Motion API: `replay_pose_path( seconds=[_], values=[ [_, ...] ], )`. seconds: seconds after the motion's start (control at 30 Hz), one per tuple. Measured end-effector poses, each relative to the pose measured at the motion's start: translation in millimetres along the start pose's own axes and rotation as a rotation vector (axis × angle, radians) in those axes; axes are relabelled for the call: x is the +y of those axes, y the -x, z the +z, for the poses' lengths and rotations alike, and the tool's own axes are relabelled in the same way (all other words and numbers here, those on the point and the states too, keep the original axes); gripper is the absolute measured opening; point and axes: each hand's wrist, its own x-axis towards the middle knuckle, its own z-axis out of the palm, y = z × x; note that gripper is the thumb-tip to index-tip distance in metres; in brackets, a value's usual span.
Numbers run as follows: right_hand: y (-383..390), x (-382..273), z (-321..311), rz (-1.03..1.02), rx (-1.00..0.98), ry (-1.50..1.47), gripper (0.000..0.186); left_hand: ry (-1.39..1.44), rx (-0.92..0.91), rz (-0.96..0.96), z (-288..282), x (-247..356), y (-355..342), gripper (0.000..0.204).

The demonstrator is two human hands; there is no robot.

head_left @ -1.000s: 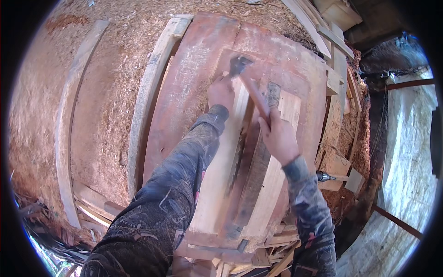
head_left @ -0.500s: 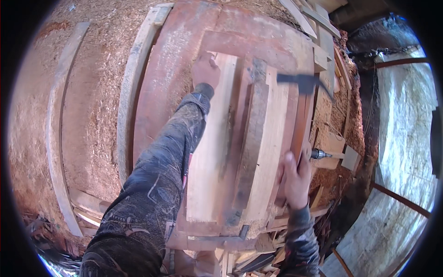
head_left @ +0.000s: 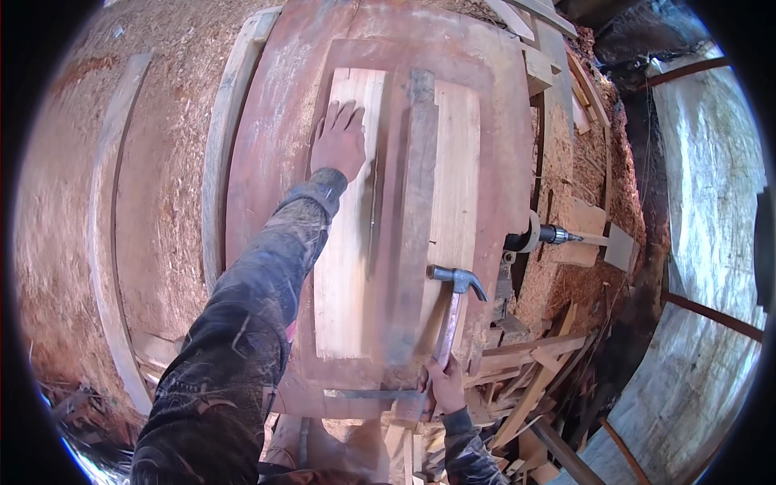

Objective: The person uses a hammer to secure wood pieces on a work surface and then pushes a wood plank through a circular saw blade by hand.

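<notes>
My left hand point(head_left: 339, 144) lies flat, fingers stretched out, on a pale wooden panel point(head_left: 343, 283) set lengthwise on a large reddish-brown wooden door point(head_left: 275, 162). In my right hand point(head_left: 446, 386) is a claw hammer point(head_left: 453, 303), gripped by its handle, its metal head above the lower part of a second pale panel point(head_left: 457, 178). Between the two panels runs a weathered greyish strip of wood point(head_left: 418, 162). A thin metal bar with an angled end point(head_left: 372, 394) lies along the door's near edge.
Sawdust covers the ground at left, where long timber beams point(head_left: 109, 178) point(head_left: 222, 153) lie. A drill-like tool with a metal chuck point(head_left: 553, 234) sits right of the door. Wood offcuts point(head_left: 533, 364) are piled at the lower right, before a pale sheet wall point(head_left: 711, 162).
The hammer has come down and left, from beside the door's right side to over its lower part. My left hand has slid nearer and flattened on the panel.
</notes>
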Motion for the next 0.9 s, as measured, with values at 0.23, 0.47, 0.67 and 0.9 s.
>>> replay_pose_path(
  seconds=[0.23,0.47,0.67,0.9],
  values=[
    [-7.0,-46.0,-15.5,-0.399,0.01,1.082,0.025,-0.014,-0.055,-0.023,12.0,15.6,2.3,0.043],
    [-167.4,-172.3,-154.3,-0.818,0.691,1.394,0.034,-0.083,-0.032,-0.014,14.7,7.5,-0.8,0.042],
    [-318.5,-222.2,-251.0,-0.824,0.342,1.92,0.071,-0.054,0.02,0.035,26.1,3.3,-0.2,0.041],
    [-395.4,-228.4,-260.8,-0.435,-0.221,1.724,0.058,-0.041,-0.015,-0.067,9.3,1.6,10.1,0.039]
  ],
)
